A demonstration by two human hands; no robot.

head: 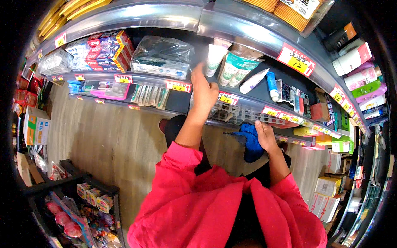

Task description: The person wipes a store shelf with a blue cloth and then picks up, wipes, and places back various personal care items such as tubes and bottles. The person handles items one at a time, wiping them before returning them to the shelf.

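Observation:
My left hand [203, 88] reaches over the front edge of the middle shelf, its fingertips blurred at the gap beside a white squeeze tube [214, 59]. Whether those fingers hold anything cannot be made out. Just left of the gap lies a clear plastic bag [166, 49] over a flat white box [158, 68]. My right hand [266, 135] grips a crumpled blue cloth [252, 144], which hangs below the shelf. To the right of the tube stand green-and-white tubes in a pack [237, 69]. A pale tube [254, 81] leans beyond them, near a blue tube [272, 86].
Stacked toothpaste boxes [107, 52] fill the shelf's left part. A clear price-label strip [248, 34] edges the shelf above. Below are hanging-style packs [150, 96] and a white plastic basket [238, 113]. A black display rack [114, 198] stands behind left on the wooden floor [102, 133].

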